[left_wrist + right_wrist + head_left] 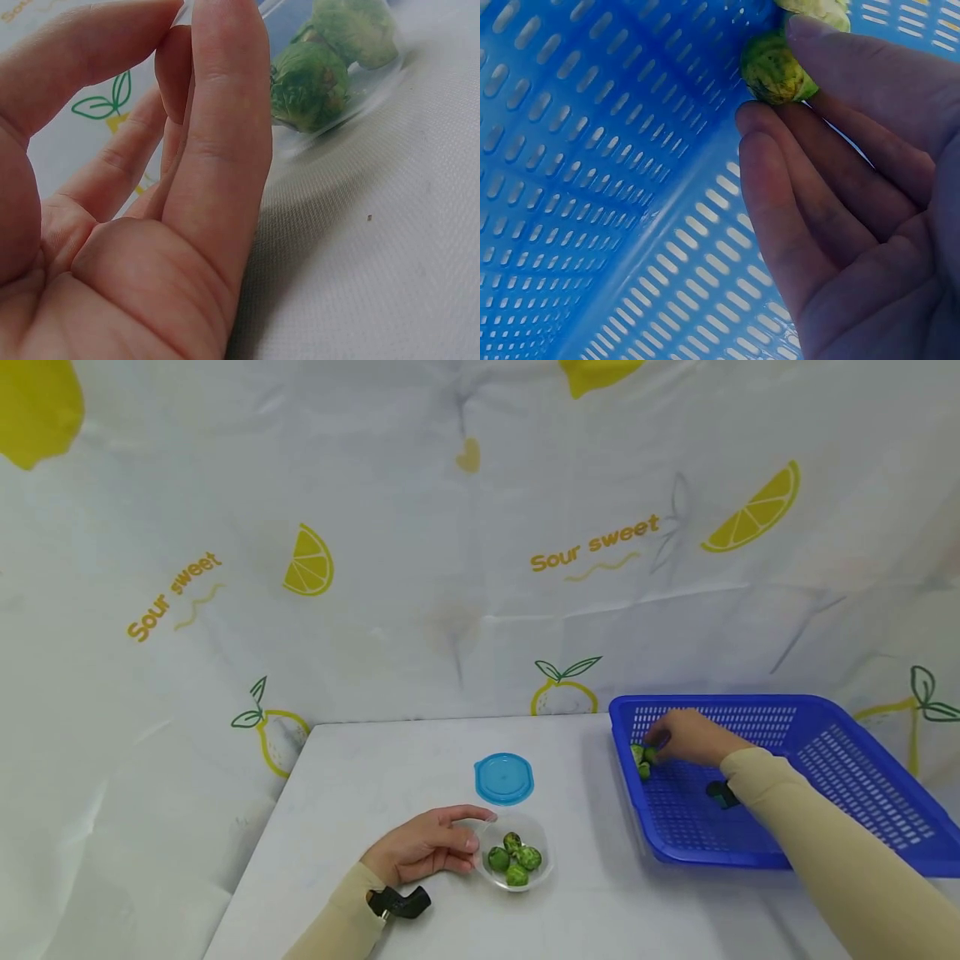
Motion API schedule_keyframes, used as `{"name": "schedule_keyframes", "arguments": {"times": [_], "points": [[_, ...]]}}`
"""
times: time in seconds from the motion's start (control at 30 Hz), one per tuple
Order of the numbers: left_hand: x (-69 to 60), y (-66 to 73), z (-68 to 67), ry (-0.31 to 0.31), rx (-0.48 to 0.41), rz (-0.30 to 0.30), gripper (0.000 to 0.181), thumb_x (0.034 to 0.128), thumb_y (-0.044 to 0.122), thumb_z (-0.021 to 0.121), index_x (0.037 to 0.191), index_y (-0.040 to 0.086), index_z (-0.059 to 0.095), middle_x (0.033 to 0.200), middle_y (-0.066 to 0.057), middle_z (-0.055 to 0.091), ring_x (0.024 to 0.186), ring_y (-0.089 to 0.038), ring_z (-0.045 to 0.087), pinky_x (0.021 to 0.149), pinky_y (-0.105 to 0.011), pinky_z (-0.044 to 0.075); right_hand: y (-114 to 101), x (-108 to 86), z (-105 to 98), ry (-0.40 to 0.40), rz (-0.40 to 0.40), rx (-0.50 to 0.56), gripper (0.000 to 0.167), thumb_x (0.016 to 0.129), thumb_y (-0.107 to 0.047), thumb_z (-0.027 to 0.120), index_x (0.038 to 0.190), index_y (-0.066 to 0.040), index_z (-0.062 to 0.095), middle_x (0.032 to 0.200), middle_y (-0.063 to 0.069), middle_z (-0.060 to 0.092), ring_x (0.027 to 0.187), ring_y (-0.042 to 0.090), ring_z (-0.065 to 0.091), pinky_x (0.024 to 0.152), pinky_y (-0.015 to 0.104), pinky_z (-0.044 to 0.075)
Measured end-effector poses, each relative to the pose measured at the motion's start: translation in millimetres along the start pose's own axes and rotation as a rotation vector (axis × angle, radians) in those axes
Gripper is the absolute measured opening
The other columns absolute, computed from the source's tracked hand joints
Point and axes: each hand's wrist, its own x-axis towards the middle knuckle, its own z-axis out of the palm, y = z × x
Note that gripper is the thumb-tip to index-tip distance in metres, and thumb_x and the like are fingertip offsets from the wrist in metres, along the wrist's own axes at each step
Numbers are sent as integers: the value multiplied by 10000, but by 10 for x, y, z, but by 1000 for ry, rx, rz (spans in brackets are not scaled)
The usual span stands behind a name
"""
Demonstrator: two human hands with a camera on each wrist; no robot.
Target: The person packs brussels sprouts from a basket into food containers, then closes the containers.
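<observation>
A clear round container point(550, 862) with several green Brussels sprouts point(517, 874) in it stands on the white table. My left hand point(435, 845) holds its left side, thumb and forefinger at the rim; in the left wrist view the fingers point(217, 135) are beside the container wall, sprouts point(309, 86) behind it. At the left end of the blue basket point(712, 857), my right hand point(693, 737) reaches in by a few sprouts point(644, 771). The right wrist view has thumb and fingertips of that hand point(855, 187) around one sprout point(772, 71), another lying just beyond.
A blue round lid point(504, 778) lies flat on the table point(375, 777) behind the container. The basket's raised walls surround my right hand. Behind the table hangs a white sheet point(420, 643) printed with lemons. Dark wrist straps point(399, 903) are on both arms.
</observation>
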Motion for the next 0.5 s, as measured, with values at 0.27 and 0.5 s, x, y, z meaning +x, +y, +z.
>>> {"name": "schedule_keyframes", "arguments": {"times": [0.27, 0.5], "points": [[-1, 4, 5, 13, 8, -6, 646, 972, 52, 751, 1573, 89, 517, 935, -2, 781, 852, -106, 770, 861, -269, 675, -3, 26, 16, -1, 19, -9, 315, 844, -76, 861, 1129, 39, 797, 1078, 178, 805, 1034, 384, 753, 940, 586, 631], [6, -9, -23, 2, 5, -5, 642, 980, 47, 742, 1576, 80, 505, 931, -11, 785, 853, -115, 773, 863, -267, 673, -49, -30, -50, 12, -11, -25, 246, 870, -75, 846, 1091, 27, 809, 1048, 153, 807, 974, 326, 763, 877, 532, 654]]}}
